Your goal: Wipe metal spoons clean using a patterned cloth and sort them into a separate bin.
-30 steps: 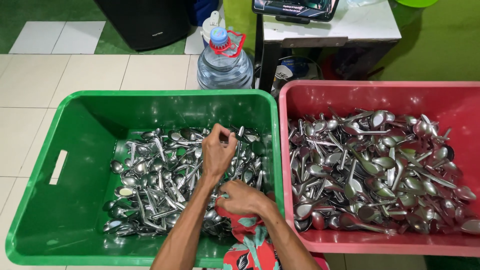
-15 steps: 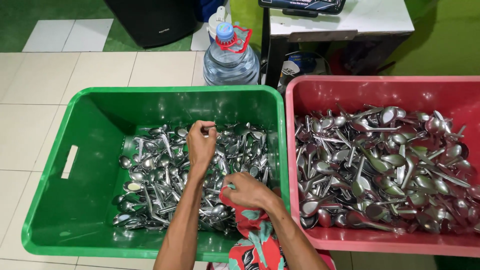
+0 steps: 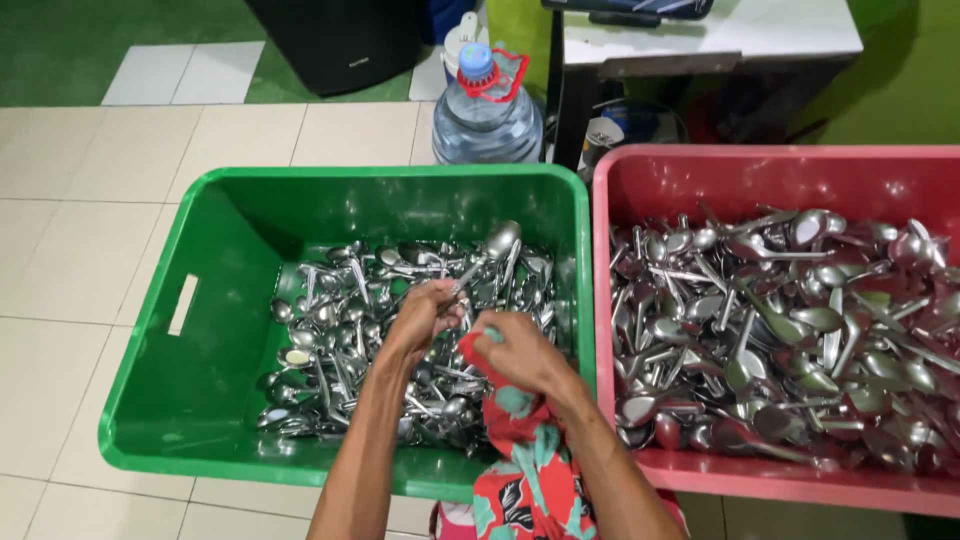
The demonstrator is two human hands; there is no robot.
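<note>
My left hand (image 3: 420,318) grips the handle of a metal spoon (image 3: 487,253), its bowl raised above the pile in the green crate (image 3: 200,300). Beside it, my right hand (image 3: 520,352) is closed on a red floral cloth (image 3: 525,455) that hangs down over the crate's front rim. Both hands hover over several loose steel spoons heaped in the green crate. To the right, a red crate (image 3: 640,190) holds a larger heap of spoons (image 3: 780,320).
A large clear water bottle (image 3: 487,110) with a blue cap stands on the tiled floor behind the green crate. A white-topped table (image 3: 720,35) and a black box (image 3: 335,40) stand further back.
My left hand has lifted a spoon out of the green crate's pile and brought it toward the cloth in my right hand. The view has shifted slightly.
</note>
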